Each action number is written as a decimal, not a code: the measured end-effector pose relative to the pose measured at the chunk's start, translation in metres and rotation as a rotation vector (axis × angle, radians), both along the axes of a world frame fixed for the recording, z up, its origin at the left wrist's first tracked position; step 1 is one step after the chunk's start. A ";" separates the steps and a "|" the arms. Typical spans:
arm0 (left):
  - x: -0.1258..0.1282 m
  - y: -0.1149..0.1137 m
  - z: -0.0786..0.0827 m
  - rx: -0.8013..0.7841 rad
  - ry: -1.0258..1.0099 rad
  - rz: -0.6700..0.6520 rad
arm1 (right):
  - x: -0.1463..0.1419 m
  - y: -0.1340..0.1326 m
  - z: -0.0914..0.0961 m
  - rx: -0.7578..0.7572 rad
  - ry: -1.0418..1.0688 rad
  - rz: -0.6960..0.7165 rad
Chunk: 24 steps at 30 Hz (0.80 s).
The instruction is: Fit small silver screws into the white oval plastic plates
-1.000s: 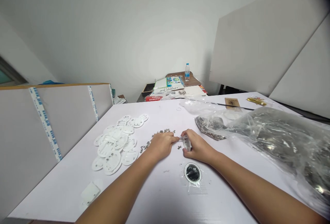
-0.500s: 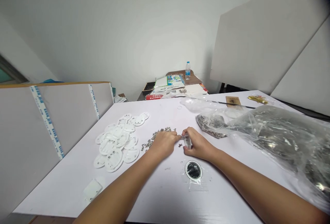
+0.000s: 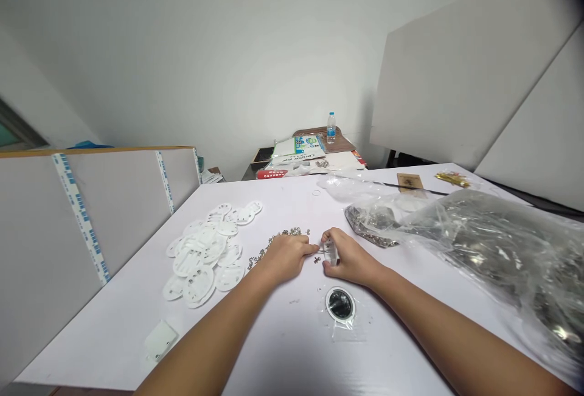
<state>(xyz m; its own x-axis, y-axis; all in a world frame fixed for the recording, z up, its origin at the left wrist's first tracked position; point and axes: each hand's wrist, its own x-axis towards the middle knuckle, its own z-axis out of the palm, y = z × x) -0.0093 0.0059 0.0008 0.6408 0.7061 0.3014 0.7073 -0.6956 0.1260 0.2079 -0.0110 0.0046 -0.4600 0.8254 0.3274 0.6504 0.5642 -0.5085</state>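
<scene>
My right hand (image 3: 349, 257) is closed around a white round plastic piece (image 3: 329, 252), held on edge between thumb and fingers. My left hand (image 3: 286, 256) is pinched, its fingertips close to that piece. A thin light sliver shows between them, too small to name. A loose metal clip (image 3: 317, 260) lies on the table just below the fingertips. Behind and left of my left hand spreads a pile of small metal clips (image 3: 260, 256), partly hidden by it. Farther left lies a heap of white round plastic pieces (image 3: 198, 283), some showing metal contacts.
Nearer me lies a black disc with a white rim (image 3: 340, 305) on clear film. A white square piece (image 3: 160, 340) is at the front left. Clear bags of metal parts (image 3: 371, 222) (image 3: 483, 244) cover the right side. A water bottle (image 3: 331, 128) stands at the back.
The white piece in my right hand has tilted slightly, showing more of its face. My left fingertips stay beside it. The whole view has shifted a little.
</scene>
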 end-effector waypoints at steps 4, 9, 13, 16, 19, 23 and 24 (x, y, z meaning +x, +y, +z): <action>0.002 0.000 0.000 -0.007 0.002 0.008 | 0.000 0.000 0.001 0.000 0.002 -0.001; 0.003 -0.002 0.001 -0.009 0.016 0.022 | -0.002 0.001 0.000 0.006 0.011 -0.006; 0.006 -0.002 0.001 -0.003 0.041 0.018 | -0.002 0.001 -0.004 0.031 0.020 -0.013; 0.009 -0.002 0.002 0.002 0.059 0.011 | -0.002 0.001 -0.006 0.025 0.024 -0.016; 0.011 -0.002 0.001 0.018 0.076 0.012 | -0.002 0.001 -0.005 0.007 0.022 -0.022; 0.009 -0.001 0.001 0.026 0.079 0.004 | -0.002 -0.001 -0.003 -0.010 0.010 -0.040; 0.007 -0.001 0.001 0.023 0.071 0.002 | -0.002 -0.001 -0.003 -0.011 0.007 -0.039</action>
<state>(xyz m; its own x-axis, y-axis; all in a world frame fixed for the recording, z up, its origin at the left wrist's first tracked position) -0.0019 0.0049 0.0021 0.6600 0.7005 0.2714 0.7149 -0.6967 0.0595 0.2057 -0.0124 0.0020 -0.4251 0.8463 0.3211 0.6685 0.5327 -0.5190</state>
